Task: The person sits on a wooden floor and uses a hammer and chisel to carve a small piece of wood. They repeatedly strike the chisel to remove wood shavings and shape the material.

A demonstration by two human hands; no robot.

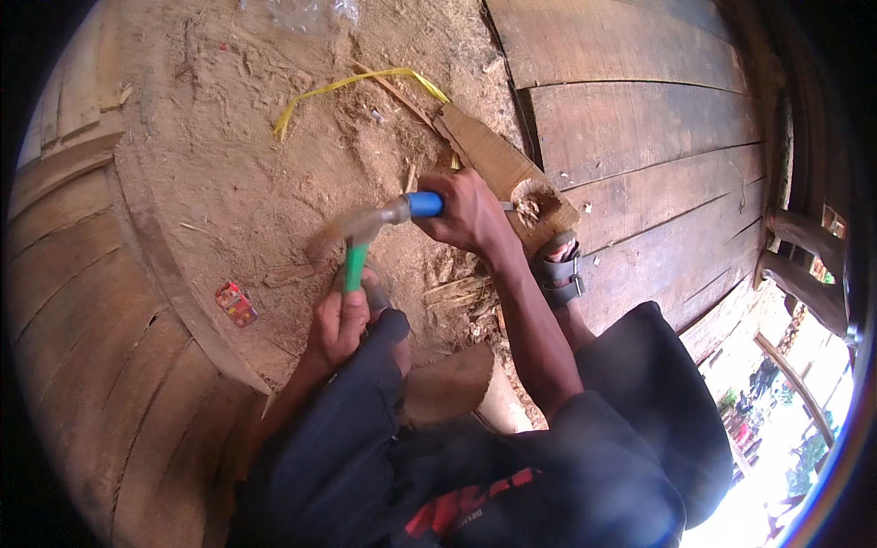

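My left hand [340, 320] is closed round the green handle of a hammer [357, 267], above my left knee. The hammer's metal head is smeared by motion, and its striking face meets or nearly meets the blue handle end of a chisel. My right hand [468, 212] grips that chisel [425, 204]. On the far side of the fist a short stretch of metal blade points right, at a rough hollow full of chips in a tapered wooden board [493, 155]. The board slants beside my sandalled right foot [560, 267]; the blade's very tip is hard to make out.
Wooden planks [639, 119] lie at the right, more planks [82, 338] at the left. Sawdust-covered ground [219, 173] holds a yellow strap [320, 89], a small red packet [237, 304] and wood chips [461, 292]. A piece of wood [448, 385] lies between my legs.
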